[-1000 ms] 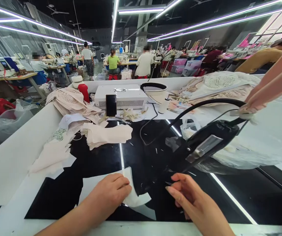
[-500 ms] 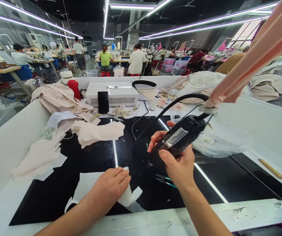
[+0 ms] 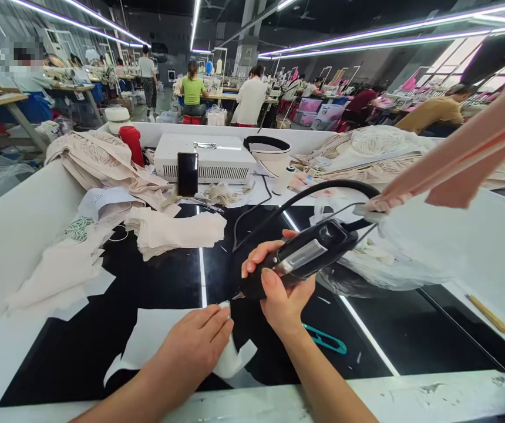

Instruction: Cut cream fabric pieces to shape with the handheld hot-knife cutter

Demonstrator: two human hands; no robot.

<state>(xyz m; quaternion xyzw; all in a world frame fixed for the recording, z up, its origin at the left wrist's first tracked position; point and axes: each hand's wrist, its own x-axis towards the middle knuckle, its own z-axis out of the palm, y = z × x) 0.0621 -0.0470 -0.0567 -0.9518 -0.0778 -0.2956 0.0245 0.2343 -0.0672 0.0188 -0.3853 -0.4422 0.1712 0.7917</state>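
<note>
My right hand (image 3: 285,294) is wrapped round a black hand-held electric cutter (image 3: 299,258) with a silver lever on its side. The cutter's thin metal tip points down and left, close to the fingers of my left hand (image 3: 202,338). My left hand is closed over a folded white fabric piece (image 3: 230,358), its top edge showing at the fingertips. More of the white sheet (image 3: 155,329) lies flat beneath and left of that hand. Teal thread snips (image 3: 327,339) lie behind my right wrist, partly hidden. A peach cloth strip (image 3: 446,158) is tied to the cutter's cable end.
A black cable (image 3: 252,226) curves over the glossy black board (image 3: 168,282). Stacked beige fabric pieces (image 3: 177,229) lie at left, with a phone (image 3: 188,174) against a white vented box (image 3: 204,155) behind. A plastic bag (image 3: 393,264) and a yellow-handled tool (image 3: 490,314) are at right.
My right hand has brought the cutter left and down, its tip now near my left fingertips. More of the snips shows. My left hand still holds the white piece; the view shifted slightly.
</note>
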